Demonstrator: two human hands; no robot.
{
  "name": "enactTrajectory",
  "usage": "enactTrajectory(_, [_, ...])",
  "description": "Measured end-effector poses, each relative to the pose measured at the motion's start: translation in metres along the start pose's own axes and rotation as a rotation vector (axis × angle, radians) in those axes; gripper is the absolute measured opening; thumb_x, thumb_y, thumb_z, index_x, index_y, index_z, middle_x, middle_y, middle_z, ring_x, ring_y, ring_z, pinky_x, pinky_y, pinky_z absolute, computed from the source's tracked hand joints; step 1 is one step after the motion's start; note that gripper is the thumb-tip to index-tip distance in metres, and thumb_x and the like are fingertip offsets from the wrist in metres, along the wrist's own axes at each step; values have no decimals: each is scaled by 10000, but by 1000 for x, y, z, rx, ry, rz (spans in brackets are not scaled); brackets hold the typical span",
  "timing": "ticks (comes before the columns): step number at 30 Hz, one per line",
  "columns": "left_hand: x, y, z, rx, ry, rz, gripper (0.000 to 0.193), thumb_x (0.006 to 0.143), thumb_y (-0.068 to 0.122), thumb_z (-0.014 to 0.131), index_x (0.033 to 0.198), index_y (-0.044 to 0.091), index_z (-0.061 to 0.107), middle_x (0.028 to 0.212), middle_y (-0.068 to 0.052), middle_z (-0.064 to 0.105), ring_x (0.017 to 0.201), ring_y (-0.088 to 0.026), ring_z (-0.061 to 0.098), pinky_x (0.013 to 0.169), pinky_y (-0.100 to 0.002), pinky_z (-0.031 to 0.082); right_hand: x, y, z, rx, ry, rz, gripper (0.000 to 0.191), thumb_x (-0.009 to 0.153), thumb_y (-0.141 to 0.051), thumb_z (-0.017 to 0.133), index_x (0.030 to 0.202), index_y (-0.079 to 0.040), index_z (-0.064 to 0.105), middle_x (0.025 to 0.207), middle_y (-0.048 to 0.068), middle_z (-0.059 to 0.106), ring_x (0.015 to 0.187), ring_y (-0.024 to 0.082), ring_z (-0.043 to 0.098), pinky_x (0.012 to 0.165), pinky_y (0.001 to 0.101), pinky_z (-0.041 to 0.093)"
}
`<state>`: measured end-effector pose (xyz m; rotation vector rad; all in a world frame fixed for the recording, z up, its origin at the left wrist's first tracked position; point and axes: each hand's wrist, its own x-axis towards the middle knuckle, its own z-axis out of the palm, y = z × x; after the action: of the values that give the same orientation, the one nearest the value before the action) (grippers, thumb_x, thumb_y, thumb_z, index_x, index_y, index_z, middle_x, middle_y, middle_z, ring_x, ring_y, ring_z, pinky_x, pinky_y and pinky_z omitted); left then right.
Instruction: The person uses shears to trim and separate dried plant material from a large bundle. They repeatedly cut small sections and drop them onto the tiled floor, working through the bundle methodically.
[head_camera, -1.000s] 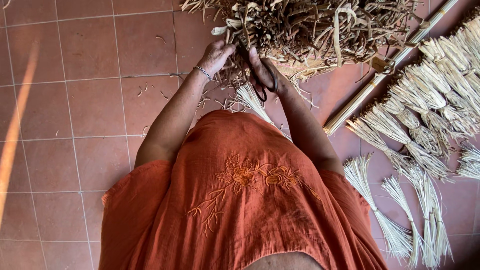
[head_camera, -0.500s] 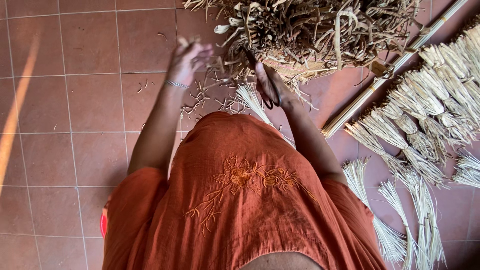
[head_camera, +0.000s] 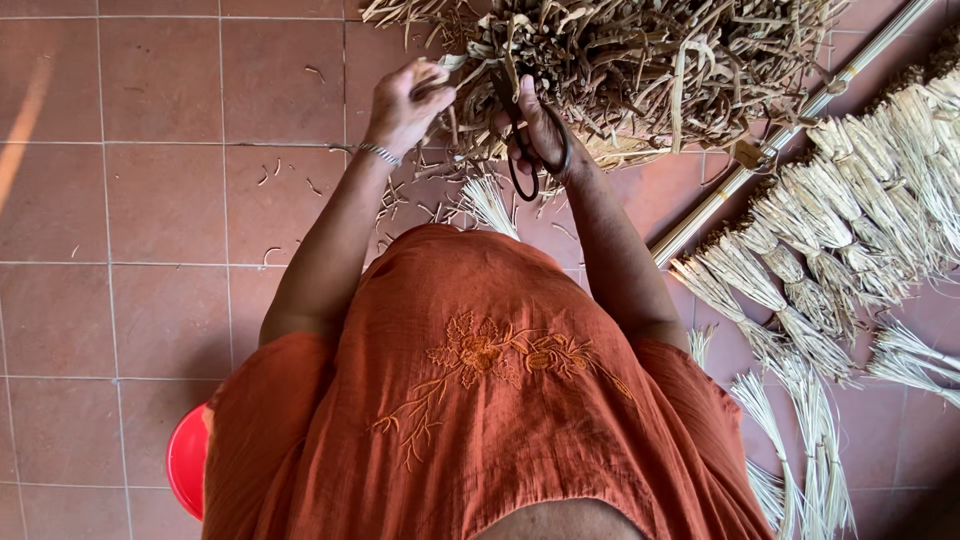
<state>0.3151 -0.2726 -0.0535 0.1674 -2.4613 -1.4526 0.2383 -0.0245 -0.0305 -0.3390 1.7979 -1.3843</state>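
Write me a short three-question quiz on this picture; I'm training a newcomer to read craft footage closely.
1. True or false: the right hand has its fingers through the handles of dark scissors.
2. What does the left hand grip? A) a strand from the dry straw pile B) the long cane C) the red stool
3. Fill in: the tied pale straw bundles lie on the tiled floor to the person's ____ side.

Key
1. True.
2. A. The long cane lies untouched on the floor, and the red stool is behind the left arm.
3. Right.
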Motion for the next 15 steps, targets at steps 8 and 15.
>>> enactTrajectory(8, [30, 35, 27, 423, 4, -36, 153, 847, 216, 812, 946, 102, 785, 868, -118, 772, 748, -225, 731, 700, -379, 602, -7, -5, 10, 0, 72, 1, 1051, 805, -933, 194, 1063, -39, 682, 601, 39, 600, 440, 115, 564, 385, 270, 408])
enactTrajectory(15, [19, 33, 37, 350, -102, 30, 97, 893, 184, 747, 891, 89, 766, 809, -116, 761, 675, -205, 713, 634, -371, 587, 7, -4, 31, 124, 90, -46, 947, 920, -839, 219, 1033, -18, 675, 663, 2, 631, 423, 93, 442, 358, 313, 377])
